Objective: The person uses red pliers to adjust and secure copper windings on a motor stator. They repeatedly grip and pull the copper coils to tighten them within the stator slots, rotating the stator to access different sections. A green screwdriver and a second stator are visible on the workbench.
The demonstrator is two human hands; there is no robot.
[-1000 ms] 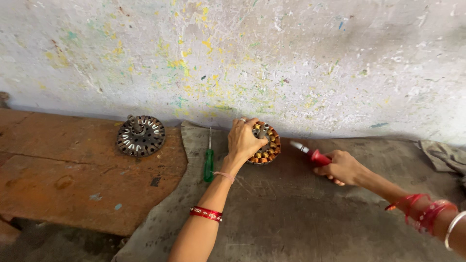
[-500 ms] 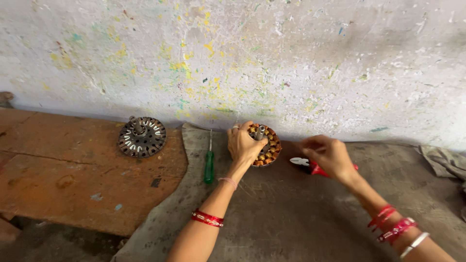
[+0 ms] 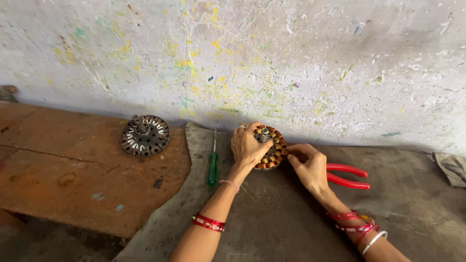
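**Both hands on copper-wound stator; pliers held in right hand**

The copper-wound stator (image 3: 270, 147), a round part with a ring of coils and a metal hub, rests on a grey cloth (image 3: 272, 213) at the foot of a paint-flecked wall (image 3: 291, 63). All positions below are given relative to this stator.

The left hand (image 3: 247, 148) lies over the stator's left half, fingers curled around its rim, its grip clenched on the part. The right hand (image 3: 308, 166) sits just right of the stator, fingertips touching its right edge; its grip is closed around red-handled pliers (image 3: 347, 176), whose handles stick out to the right. The pliers' nose is hidden behind the fingers, so I cannot tell whether it touches the coils.

A green-handled screwdriver (image 3: 212, 167) lies just left of the stator, shaft pointing at the wall. Further left, well apart, a dark slotted rotor disc (image 3: 144, 135) sits on a worn wooden board (image 3: 73, 170). Red bangles are worn on both wrists.
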